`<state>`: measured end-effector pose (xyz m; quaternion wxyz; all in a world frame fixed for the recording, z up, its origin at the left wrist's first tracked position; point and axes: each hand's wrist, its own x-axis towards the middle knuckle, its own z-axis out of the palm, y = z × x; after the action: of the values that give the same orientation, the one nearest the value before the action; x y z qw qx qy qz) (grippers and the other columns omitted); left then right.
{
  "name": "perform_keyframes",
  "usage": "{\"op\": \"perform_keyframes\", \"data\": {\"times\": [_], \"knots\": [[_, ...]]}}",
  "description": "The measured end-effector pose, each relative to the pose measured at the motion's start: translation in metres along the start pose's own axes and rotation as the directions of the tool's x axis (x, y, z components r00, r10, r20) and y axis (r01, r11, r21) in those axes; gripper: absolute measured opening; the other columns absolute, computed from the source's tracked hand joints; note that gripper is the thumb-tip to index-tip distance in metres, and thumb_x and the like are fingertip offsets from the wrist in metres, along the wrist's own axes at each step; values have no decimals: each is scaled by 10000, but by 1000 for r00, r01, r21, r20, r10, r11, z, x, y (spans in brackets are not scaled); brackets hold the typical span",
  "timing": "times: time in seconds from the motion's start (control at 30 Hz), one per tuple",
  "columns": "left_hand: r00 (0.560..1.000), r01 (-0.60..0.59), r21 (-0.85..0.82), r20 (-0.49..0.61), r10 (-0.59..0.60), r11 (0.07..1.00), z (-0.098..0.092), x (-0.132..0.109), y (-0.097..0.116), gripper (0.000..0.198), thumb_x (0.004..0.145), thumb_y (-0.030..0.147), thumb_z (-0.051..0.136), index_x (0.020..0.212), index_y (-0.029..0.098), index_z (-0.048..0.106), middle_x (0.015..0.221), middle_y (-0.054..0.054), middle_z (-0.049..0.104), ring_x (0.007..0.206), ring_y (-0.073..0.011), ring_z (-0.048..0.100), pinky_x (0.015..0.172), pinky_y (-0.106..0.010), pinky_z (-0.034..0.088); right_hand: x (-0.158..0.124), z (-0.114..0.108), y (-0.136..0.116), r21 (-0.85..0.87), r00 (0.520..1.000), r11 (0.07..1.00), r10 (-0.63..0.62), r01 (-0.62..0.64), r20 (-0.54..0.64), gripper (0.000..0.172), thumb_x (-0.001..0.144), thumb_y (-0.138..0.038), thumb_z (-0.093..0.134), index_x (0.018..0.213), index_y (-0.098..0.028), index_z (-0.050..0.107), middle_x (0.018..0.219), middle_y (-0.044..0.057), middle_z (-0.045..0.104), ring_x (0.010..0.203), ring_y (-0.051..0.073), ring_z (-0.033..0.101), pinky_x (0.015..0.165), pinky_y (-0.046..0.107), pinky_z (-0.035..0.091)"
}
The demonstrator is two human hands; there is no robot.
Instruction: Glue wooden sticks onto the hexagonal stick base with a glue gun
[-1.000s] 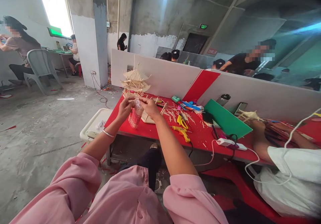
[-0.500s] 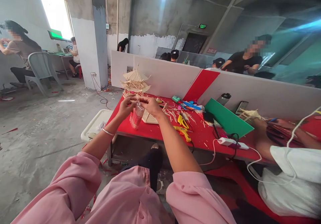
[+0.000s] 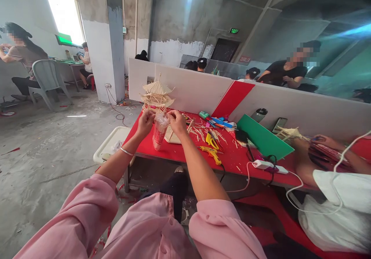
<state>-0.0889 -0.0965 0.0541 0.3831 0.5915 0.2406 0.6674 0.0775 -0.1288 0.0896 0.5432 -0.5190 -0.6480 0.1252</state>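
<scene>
A clear plastic bag with red print (image 3: 159,134), full of thin sticks, stands upright on the red table (image 3: 179,152). My left hand (image 3: 146,121) pinches the left side of its crumpled top. On the right side of that top, my right hand (image 3: 176,121) is closed on the plastic. Behind my hands rises a pagoda model of wooden sticks (image 3: 157,92). A flat stick-built piece (image 3: 173,136) lies just right of the bag, partly behind my right forearm.
Right of my forearm lie a yellow glue gun (image 3: 213,154), yellow-handled pliers (image 3: 212,140) and loose sticks (image 3: 199,131). A green board (image 3: 265,137) leans near a power strip (image 3: 269,165). At the right, a person's hand (image 3: 326,141) is near another stick model (image 3: 290,133).
My hands have moved apart, and the bag's top now spreads wider between them. The bag has shifted slightly right.
</scene>
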Motion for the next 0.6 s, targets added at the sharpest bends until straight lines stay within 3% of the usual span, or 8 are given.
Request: {"op": "perform_keyframes", "data": {"times": [0.07,0.17,0.27,0.37,0.47,0.53,0.6], "knots": [[997,79,-18,-1,-79,997,3,0,-1,285,842,457,685,799,200,571,610,26,569,471,-85,467,438,-197,385,-1,1,-1,34,999,999,-9,8,31,225,861,-398,558,953,-223,666,957,52,733,859,201,645,823,341,507],[994,106,9,-19,-106,994,7,3,-3,278,876,453,648,797,203,553,561,38,542,464,-92,465,440,-200,377,-2,4,-6,89,995,996,-33,25,90,316,854,-464,580,1037,-226,681,955,44,743,831,190,651,789,323,514],[994,70,45,-85,-66,997,10,0,-5,321,898,505,613,811,203,545,651,7,574,573,-122,549,515,-229,456,-5,8,-9,112,993,993,-46,34,111,313,809,-506,639,936,-227,703,909,43,749,834,200,654,811,336,512],[991,-4,46,-135,10,999,11,-12,-8,469,886,653,571,988,196,584,980,-86,662,898,-204,659,742,-323,563,-8,11,-10,116,997,993,-24,16,73,351,824,-555,594,861,-218,685,903,53,742,840,205,650,822,349,511],[995,-63,4,74,62,998,13,-29,-14,882,694,727,745,1363,225,468,1436,-149,517,1344,-319,512,1072,-443,478,-11,14,-10,116,999,993,8,-14,47,393,848,-576,533,892,-212,674,894,51,733,815,195,644,782,332,516],[977,-38,11,208,35,999,15,-38,-18,1152,549,612,897,1486,241,339,1495,-159,476,1406,-362,453,1130,-494,426,-12,14,-10,106,999,994,24,-29,46,372,847,-559,534,887,-216,673,862,41,726,789,190,642,754,318,517],[979,-17,65,203,3,998,18,-43,-23,1118,544,461,936,1475,232,362,1390,-158,581,1311,-371,547,1069,-524,478,-12,12,-10,80,999,996,40,-43,31,324,845,-520,546,865,-221,669,837,34,721,778,191,642,753,313,516]]}}
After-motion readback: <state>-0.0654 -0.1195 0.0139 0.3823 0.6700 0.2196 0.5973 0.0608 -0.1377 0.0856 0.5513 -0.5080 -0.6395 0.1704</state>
